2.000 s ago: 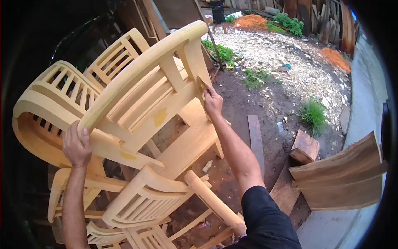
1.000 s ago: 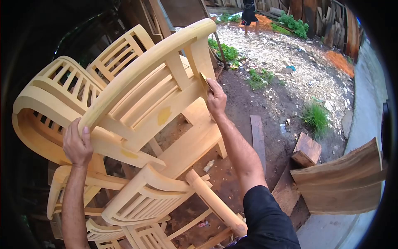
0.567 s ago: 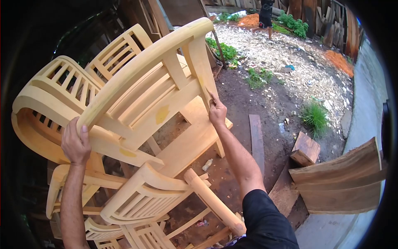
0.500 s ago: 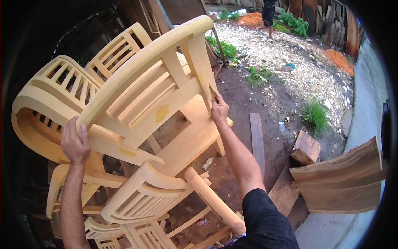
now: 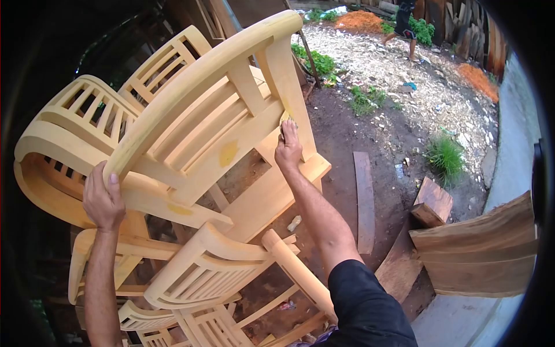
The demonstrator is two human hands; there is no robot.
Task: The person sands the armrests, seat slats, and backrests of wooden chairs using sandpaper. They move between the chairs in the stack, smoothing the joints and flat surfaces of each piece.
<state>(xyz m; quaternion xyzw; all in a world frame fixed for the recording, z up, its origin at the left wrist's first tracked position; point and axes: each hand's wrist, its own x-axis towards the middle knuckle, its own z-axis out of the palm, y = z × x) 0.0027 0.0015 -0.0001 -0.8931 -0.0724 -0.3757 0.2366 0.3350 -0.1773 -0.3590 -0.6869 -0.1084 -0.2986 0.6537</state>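
Observation:
A large pale wooden chair backrest (image 5: 248, 95) with a curved top rail and slats stands tilted in front of me. My left hand (image 5: 104, 199) is closed around the lower left end of its top rail, thumb on the near side. My right hand (image 5: 288, 144) is closed on a small folded piece of sandpaper (image 5: 286, 118), mostly hidden by the fingers. It presses the piece against the joint of the lower rail and the right upright. Yellowish patches of filler (image 5: 228, 154) mark the lower rail.
More unfinished wooden chairs stand at the left (image 5: 75, 130) and below (image 5: 202, 274). Boards (image 5: 474, 246) lean at the right, and a plank (image 5: 363, 202) lies on the dirt. Wood chips (image 5: 370, 52) cover the ground beyond, where a person (image 5: 404, 29) walks.
My right hand has moved left, from the outer edge of the upright to its joint with the lower rail. My left hand keeps its hold. The person beyond has moved right.

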